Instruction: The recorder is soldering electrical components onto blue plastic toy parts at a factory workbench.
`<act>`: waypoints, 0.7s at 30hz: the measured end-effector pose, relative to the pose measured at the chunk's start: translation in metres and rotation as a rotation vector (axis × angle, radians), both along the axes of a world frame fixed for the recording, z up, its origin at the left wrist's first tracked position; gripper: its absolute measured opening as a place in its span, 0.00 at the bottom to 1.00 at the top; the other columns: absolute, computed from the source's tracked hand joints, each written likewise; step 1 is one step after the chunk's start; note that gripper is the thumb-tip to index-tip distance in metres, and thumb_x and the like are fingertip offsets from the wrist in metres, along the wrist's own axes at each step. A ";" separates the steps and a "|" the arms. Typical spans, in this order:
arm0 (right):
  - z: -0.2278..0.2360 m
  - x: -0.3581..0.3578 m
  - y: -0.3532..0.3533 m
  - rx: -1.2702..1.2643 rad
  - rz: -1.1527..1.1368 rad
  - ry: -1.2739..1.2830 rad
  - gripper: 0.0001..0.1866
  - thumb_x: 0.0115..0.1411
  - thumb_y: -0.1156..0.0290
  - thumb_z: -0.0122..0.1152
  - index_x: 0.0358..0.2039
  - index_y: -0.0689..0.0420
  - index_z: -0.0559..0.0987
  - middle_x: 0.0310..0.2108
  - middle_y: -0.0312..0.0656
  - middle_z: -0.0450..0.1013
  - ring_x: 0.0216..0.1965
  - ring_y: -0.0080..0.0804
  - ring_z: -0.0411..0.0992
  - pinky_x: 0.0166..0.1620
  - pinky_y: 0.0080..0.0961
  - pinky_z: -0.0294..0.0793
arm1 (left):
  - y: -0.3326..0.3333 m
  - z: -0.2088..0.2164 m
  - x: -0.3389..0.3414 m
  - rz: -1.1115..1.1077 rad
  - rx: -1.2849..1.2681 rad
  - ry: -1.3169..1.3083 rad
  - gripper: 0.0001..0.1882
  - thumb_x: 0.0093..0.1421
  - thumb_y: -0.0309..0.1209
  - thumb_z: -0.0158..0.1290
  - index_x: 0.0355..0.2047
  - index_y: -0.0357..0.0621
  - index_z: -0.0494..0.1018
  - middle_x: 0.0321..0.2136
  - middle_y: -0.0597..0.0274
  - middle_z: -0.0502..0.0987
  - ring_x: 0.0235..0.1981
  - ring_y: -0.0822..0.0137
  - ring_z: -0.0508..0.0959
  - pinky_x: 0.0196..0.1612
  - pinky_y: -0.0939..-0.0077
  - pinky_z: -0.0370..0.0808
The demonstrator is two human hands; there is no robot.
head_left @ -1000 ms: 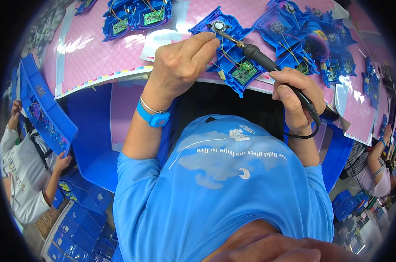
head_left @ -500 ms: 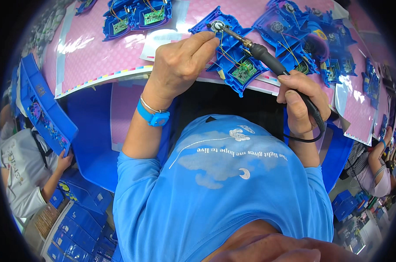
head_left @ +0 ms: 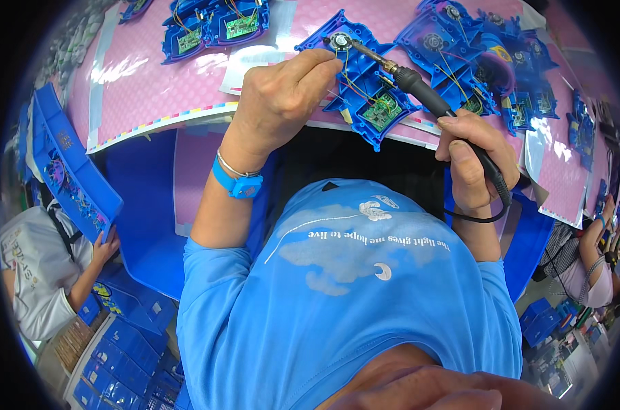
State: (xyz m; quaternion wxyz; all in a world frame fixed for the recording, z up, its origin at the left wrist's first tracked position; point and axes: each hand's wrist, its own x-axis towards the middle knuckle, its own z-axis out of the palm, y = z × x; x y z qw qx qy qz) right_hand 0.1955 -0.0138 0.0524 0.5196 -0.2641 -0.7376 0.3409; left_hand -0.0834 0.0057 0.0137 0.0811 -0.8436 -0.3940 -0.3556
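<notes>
My right hand (head_left: 475,154) is closed around the dark handle of a soldering iron (head_left: 423,92), its cord looping down by my wrist. The iron's tip points at a small round speaker (head_left: 341,42) set in a blue plastic housing (head_left: 362,80). Close to that speaker, my left hand (head_left: 286,92) is pinched shut at the housing's left edge; what lies between its fingertips is too small to make out. Thin wires run from the speaker toward a green circuit board (head_left: 382,111) in the near end of the housing.
More blue housings (head_left: 429,44) with boards and wires crowd the right of the pink-covered table (head_left: 166,89), and others (head_left: 214,31) lie at the far left. A blue bin (head_left: 142,205) stands below the table edge. At left, a person (head_left: 43,263) holds a blue tray (head_left: 77,171).
Both my hands and the soldering iron have barely shifted. At the left, the other person and the blue tray have moved slightly.
</notes>
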 end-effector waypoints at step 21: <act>-0.004 0.029 -0.007 0.020 -0.084 0.179 0.15 0.61 0.76 0.58 0.45 0.72 0.81 0.23 0.44 0.74 0.23 0.26 0.69 0.30 0.24 0.67 | -0.006 0.022 0.006 -0.128 -0.292 0.019 0.16 0.54 0.21 0.60 0.44 0.44 0.78 0.44 0.61 0.82 0.34 0.57 0.84 0.32 0.69 0.82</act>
